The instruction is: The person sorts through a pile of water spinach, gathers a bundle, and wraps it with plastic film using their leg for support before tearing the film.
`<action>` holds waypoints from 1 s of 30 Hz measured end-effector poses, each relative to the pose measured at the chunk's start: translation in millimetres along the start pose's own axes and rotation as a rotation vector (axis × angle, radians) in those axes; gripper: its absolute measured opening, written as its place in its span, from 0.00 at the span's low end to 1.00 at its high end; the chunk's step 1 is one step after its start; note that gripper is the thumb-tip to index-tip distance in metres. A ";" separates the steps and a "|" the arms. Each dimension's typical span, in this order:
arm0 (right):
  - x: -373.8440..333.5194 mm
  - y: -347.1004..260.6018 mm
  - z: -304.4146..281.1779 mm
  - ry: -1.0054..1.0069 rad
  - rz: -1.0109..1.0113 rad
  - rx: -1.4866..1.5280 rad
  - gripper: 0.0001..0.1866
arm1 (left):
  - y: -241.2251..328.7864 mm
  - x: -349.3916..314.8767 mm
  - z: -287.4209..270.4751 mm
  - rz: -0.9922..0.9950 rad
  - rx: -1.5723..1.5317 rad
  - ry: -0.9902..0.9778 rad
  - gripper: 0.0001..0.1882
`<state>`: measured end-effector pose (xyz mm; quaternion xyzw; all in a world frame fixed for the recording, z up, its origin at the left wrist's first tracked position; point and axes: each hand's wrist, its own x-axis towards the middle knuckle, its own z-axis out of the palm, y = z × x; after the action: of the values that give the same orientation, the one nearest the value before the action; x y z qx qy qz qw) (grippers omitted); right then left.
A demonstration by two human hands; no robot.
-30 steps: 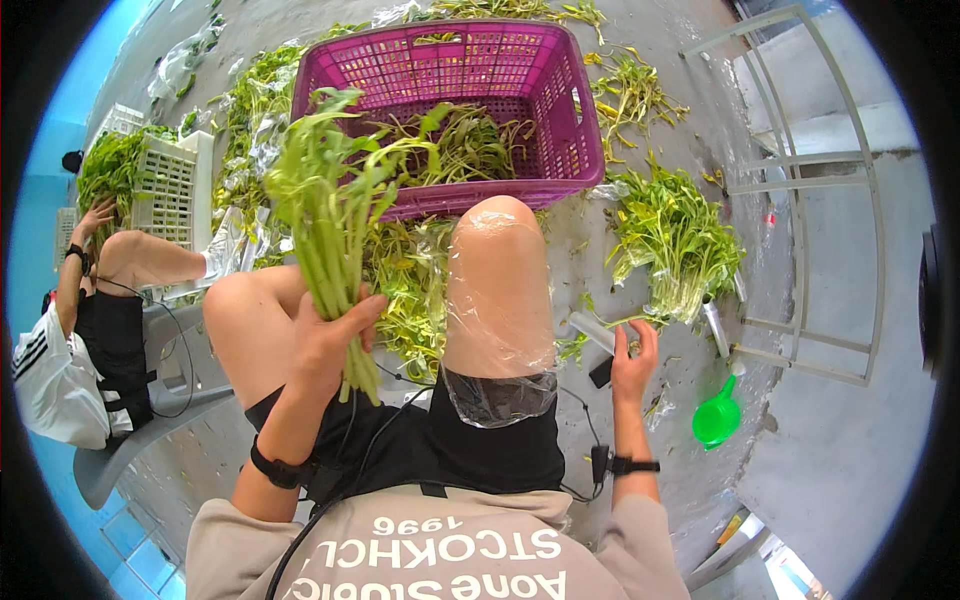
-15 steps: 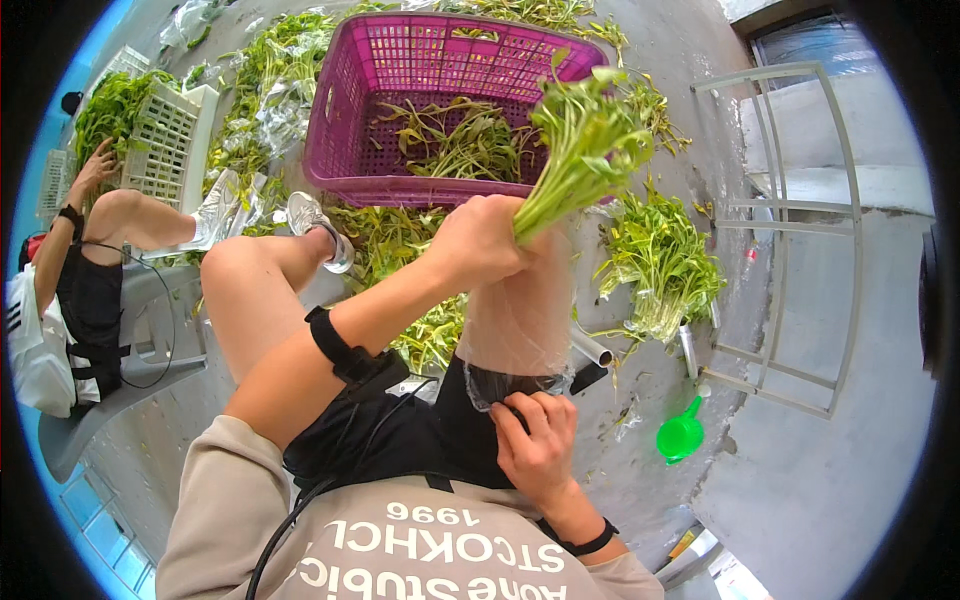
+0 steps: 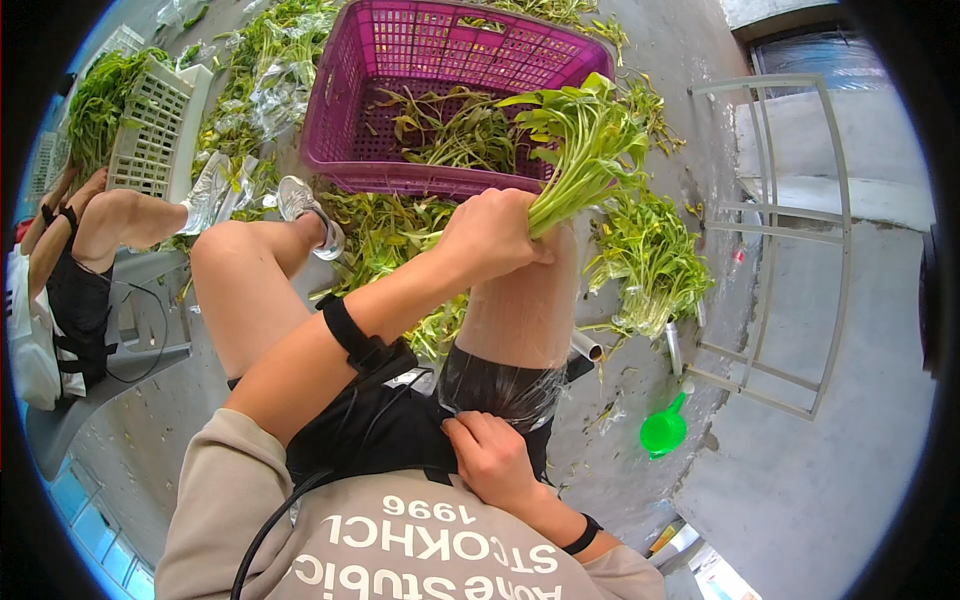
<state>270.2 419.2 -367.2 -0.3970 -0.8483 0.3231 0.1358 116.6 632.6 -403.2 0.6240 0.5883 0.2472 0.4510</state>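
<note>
My left hand (image 3: 492,238) is closed around the stems of a bunch of leafy greens (image 3: 590,150), raised over my right knee, its leaves pointing up and away from me. Clear plastic film (image 3: 520,310) wraps my right leg from the knee up over the black shorts (image 3: 390,430). At the film's upper edge on the thigh, my right hand (image 3: 492,460) has its fingers curled and pinching the film; the fingertips are partly hidden. Just beyond my knees stands a purple plastic crate (image 3: 400,178) with some wilted greens (image 3: 460,130) in its bottom.
Another bundle of greens (image 3: 655,265) lies right of my knee, near a green plastic scoop (image 3: 662,432) and a metal frame (image 3: 845,240). Loose leaves (image 3: 385,235) litter the floor around the crate. At left, a seated co-worker's hands (image 3: 75,190) are by a white crate (image 3: 150,130) of greens.
My right hand has moved left and slightly toward me along the thigh, and the film's edge now reaches farther up the shorts. My left hand still grips the bunch, little moved.
</note>
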 end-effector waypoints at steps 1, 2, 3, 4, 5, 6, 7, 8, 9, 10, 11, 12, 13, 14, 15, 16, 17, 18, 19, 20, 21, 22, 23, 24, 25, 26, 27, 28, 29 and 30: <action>-0.1 -1.5 -1.2 -0.022 -0.014 -0.012 0.15 | -0.6 0.3 0.0 -0.004 -0.009 -0.009 0.19; 0.4 -4.2 -4.0 -0.023 -0.015 -0.011 0.15 | -2.2 0.0 0.4 -0.010 -0.016 -0.017 0.20; 0.6 -6.7 -8.6 0.015 -0.036 0.036 0.15 | -3.8 -0.2 1.0 -0.011 -0.016 -0.016 0.20; 0.0 -7.1 -12.4 0.053 -0.056 0.082 0.16 | -5.4 -0.4 1.8 0.002 -0.019 -0.011 0.20; -3.1 -5.6 -17.0 0.053 -0.055 0.082 0.16 | -5.7 -1.0 2.2 0.016 -0.024 -0.008 0.20; -8.1 -1.8 -22.8 0.159 -0.049 0.078 0.17 | -4.9 -2.6 0.6 0.013 -0.022 -0.008 0.20; -14.3 3.0 -29.6 0.264 -0.043 0.074 0.18 | -3.8 -4.7 -1.3 0.015 -0.018 -0.008 0.20; -23.6 10.2 -38.5 0.290 0.043 0.021 0.18 | -0.9 -5.2 -2.3 0.025 -0.021 -0.012 0.20; -23.3 18.9 -45.1 0.351 0.096 -0.024 0.18 | -2.4 -4.9 -0.8 0.025 -0.020 -0.013 0.20; -20.6 27.1 -50.9 0.411 0.148 -0.068 0.18 | -5.5 -4.0 1.5 0.023 -0.044 -0.013 0.20; -21.1 34.1 -55.9 0.412 0.151 -0.069 0.18 | -5.5 -3.5 1.9 0.021 -0.069 -0.015 0.20; -22.2 40.5 -60.2 0.345 0.215 -0.042 0.17 | -5.3 -3.2 2.4 0.021 -0.070 -0.018 0.20; -23.9 44.8 -61.5 0.278 0.278 -0.015 0.17 | -5.3 -3.1 2.7 0.014 -0.043 -0.016 0.20; -27.2 48.3 -61.6 0.277 0.281 -0.018 0.17 | -2.8 -2.2 3.2 0.010 -0.018 -0.013 0.19; -31.5 52.2 -60.4 0.279 0.294 0.029 0.16 | -3.0 -1.7 3.9 0.011 -0.022 -0.014 0.19; -35.0 55.4 -59.5 0.280 0.307 0.077 0.15 | -4.7 -1.7 3.7 0.015 -0.048 -0.007 0.19; -37.9 56.5 -57.7 0.279 0.311 0.074 0.15 | -5.8 -2.2 4.2 0.018 -0.075 -0.002 0.18; -39.8 56.2 -54.7 0.283 0.360 0.136 0.13 | -6.5 -1.9 4.3 0.019 -0.079 -0.005 0.18; -42.3 56.3 -53.3 0.288 0.410 0.198 0.12 | -7.0 -1.3 3.8 0.004 -0.085 -0.008 0.18; -44.1 56.7 -52.1 0.289 0.411 0.197 0.12 | -7.9 -0.7 2.4 -0.009 -0.089 -0.010 0.18; -46.6 56.4 -51.1 0.311 0.370 0.132 0.11 | -8.1 -1.1 2.5 -0.004 -0.096 -0.004 0.17; -48.6 55.3 -50.4 0.333 0.328 0.067 0.10 | -7.3 -1.1 2.0 -0.002 -0.096 -0.005 0.17; -50.1 53.8 -49.5 0.334 0.326 0.068 0.10 | -6.3 -1.3 0.7 -0.007 -0.079 -0.016 0.17; -51.1 51.3 -48.8 0.330 0.335 0.063 0.10 | -5.5 -1.4 -0.5 -0.012 -0.061 -0.027 0.17; -51.0 49.1 -49.1 0.327 0.342 0.057 0.10 | -5.4 -1.6 -1.6 -0.010 -0.059 -0.025 0.17; -50.3 47.4 -50.8 0.328 0.340 0.057 0.10 | -6.0 -1.9 -1.9 -0.022 -0.071 -0.033 0.17; -49.0 44.3 -54.0 0.298 0.362 0.034 0.10 | -6.3 -2.3 -2.5 -0.033 -0.083 -0.041 0.17; -47.1 40.2 -58.1 0.268 0.383 0.010 0.11 | -6.3 -3.1 -2.7 -0.030 -0.081 -0.039 0.17; -44.1 36.9 -66.4 0.275 0.379 0.012 0.11 | -5.5 -4.4 -3.1 0.002 -0.075 -0.028 0.16; -39.0 33.9 -78.6 0.290 0.366 -0.046 0.12 | -4.6 -6.0 -4.7 0.036 -0.067 -0.016 0.16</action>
<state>353.6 440.2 -329.1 -0.5894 -0.7409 0.2624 0.1864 109.2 627.7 -403.6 0.6210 0.5648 0.2695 0.4719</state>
